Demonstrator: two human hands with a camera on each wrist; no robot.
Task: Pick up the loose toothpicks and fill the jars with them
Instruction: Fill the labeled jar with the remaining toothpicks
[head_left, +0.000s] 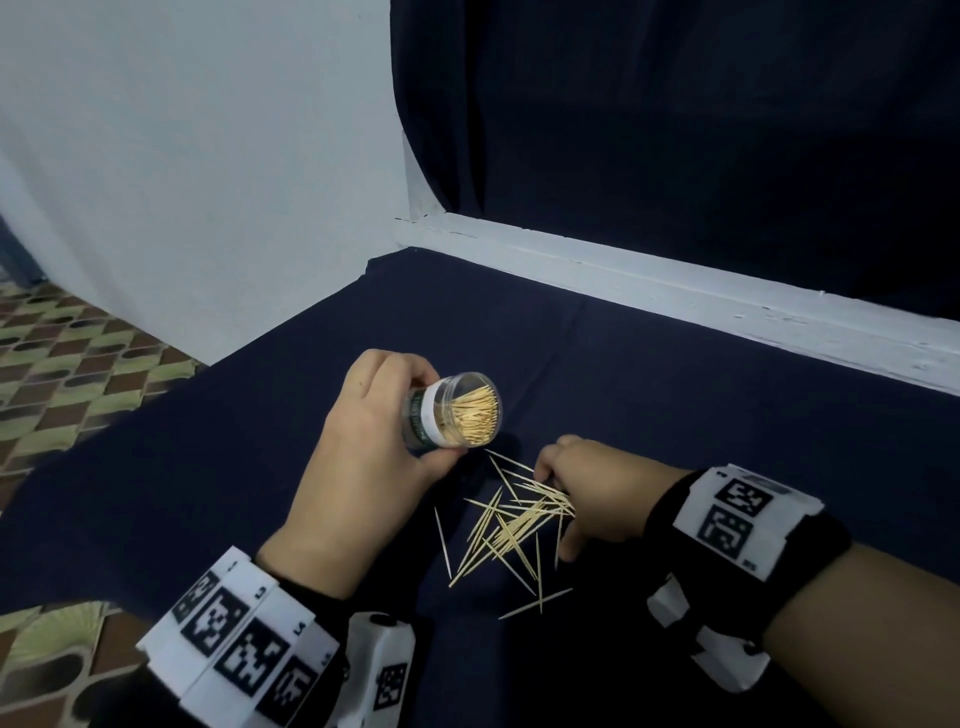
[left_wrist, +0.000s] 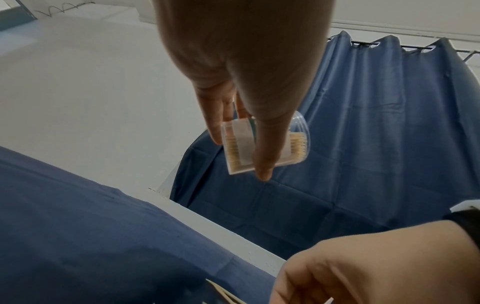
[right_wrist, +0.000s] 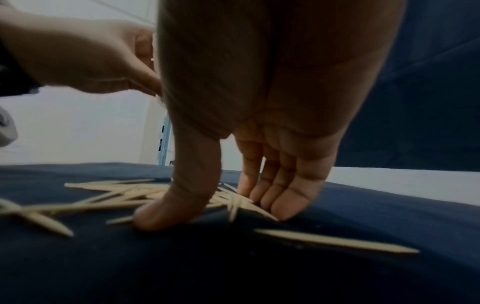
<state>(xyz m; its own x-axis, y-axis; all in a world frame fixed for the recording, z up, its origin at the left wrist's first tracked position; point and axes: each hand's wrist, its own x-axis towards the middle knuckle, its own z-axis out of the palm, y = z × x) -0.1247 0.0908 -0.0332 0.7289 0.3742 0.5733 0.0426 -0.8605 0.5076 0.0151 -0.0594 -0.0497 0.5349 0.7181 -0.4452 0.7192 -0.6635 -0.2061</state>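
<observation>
The left hand (head_left: 363, 457) is hovering above the surface (head_left: 208, 467), fingers curled around the jar (head_left: 457, 410), which is tilting, mouth pointing rightward. Beside it, the right hand (head_left: 597, 493) is reaching down, fingers (right_wrist: 283, 203) and thumb pressing the loose toothpicks (head_left: 509, 525), lying crisscrossed near the surface's front edge.

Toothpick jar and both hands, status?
Left hand grips clear plastic toothpick jar, tilted, mostly full. Right hand down on loose wooden toothpicks, thumb and fingertips gathering. Nothing in the way.
</observation>
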